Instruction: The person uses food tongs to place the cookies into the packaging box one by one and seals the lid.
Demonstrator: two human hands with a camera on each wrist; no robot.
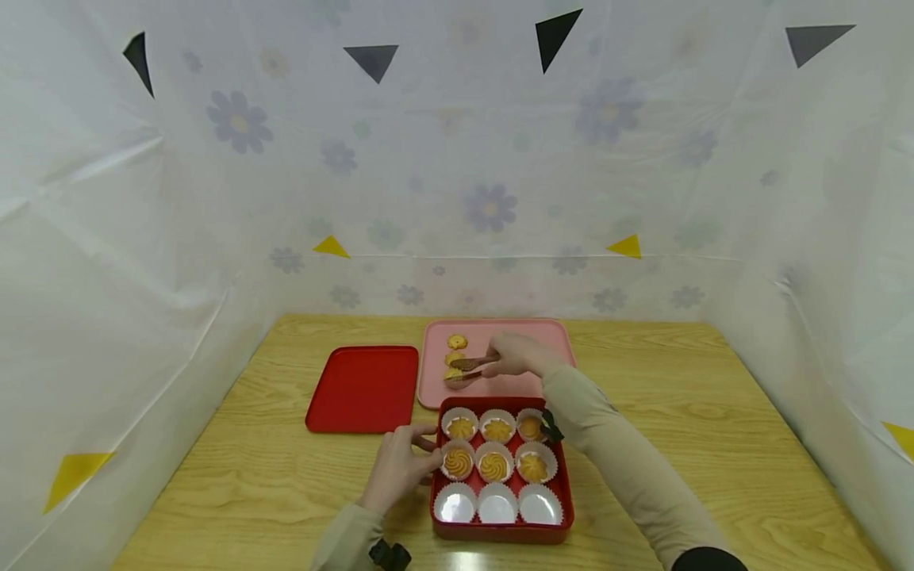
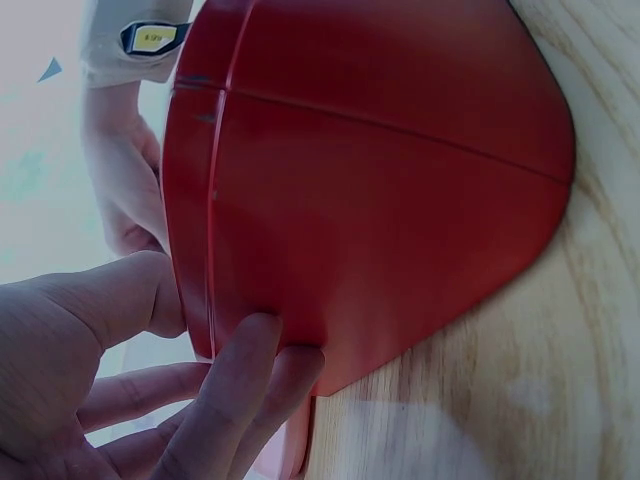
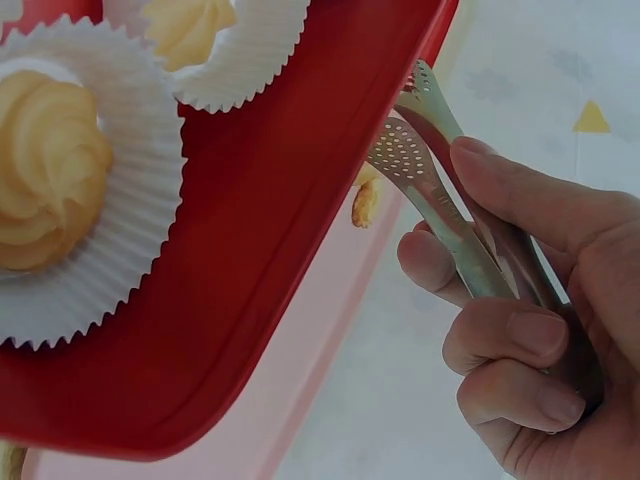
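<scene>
My right hand [image 1: 516, 354] grips metal tongs [image 3: 470, 240] with perforated tips. The tongs [image 1: 471, 364] reach over the pink tray [image 1: 517, 383], their arms apart around the nearest piped cookie [image 1: 453, 373] of a short line at the tray's left. On the left side of a red box [image 1: 500, 535], my left hand [image 1: 401, 466] rests with its fingers [image 2: 235, 390] against the wall and its thumb at the rim. White paper cups stand in rows inside the box. A cookie [image 1: 531, 468] sits in each cup of the far and middle rows; the near-row cups [image 1: 497, 504] hold nothing.
A flat red tray [image 1: 364, 388] lies left of the pink tray, behind my left hand. The box stands just in front of the pink tray on a wooden table [image 1: 664, 396]. White flowered sheeting [image 1: 457, 159] surrounds the table at the back and sides.
</scene>
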